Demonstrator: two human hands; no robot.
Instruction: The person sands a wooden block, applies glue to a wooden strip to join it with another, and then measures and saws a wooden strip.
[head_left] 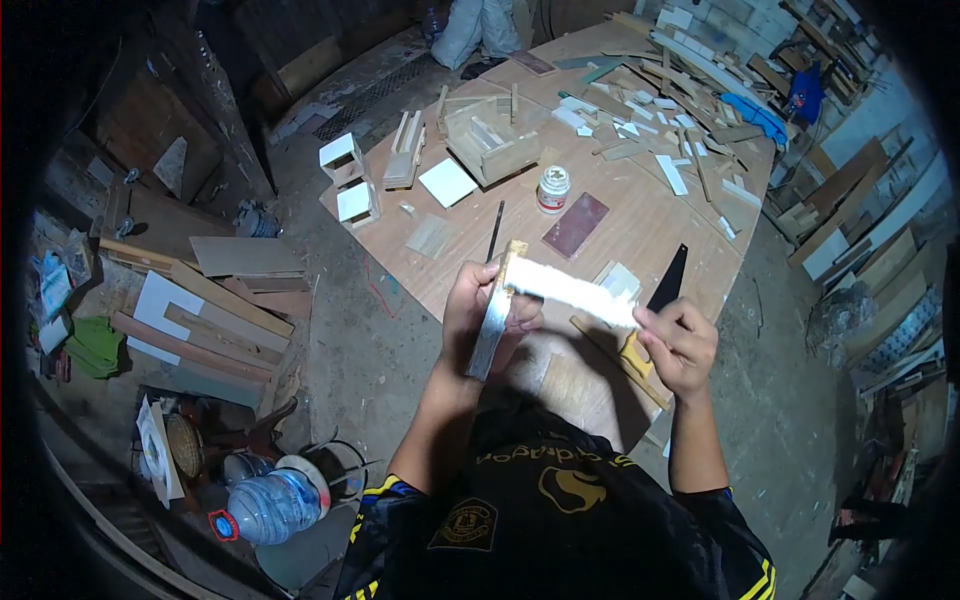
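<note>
My left hand [468,305] is closed around a narrow wooden strip [490,335] with a pale grey face and a yellowish upper end. My right hand [682,345] pinches the far end of a bright white strip [570,287] with a ragged edge. The white strip's other end meets the wooden strip near its top; glare hides whether they are joined. Below, beside my right hand, lies a handsaw with a yellow handle [635,358] and a dark blade [668,280]. A thin dark stick [496,230] lies beyond my left hand.
On the wooden table [400,275] stand a white-lidded jar [553,190], a reddish-brown rectangle [576,225], a wooden box assembly [490,150] and small white-topped boxes [355,203]. Offcuts [670,130] pile up at the far right. A large water bottle [275,505] lies lower left.
</note>
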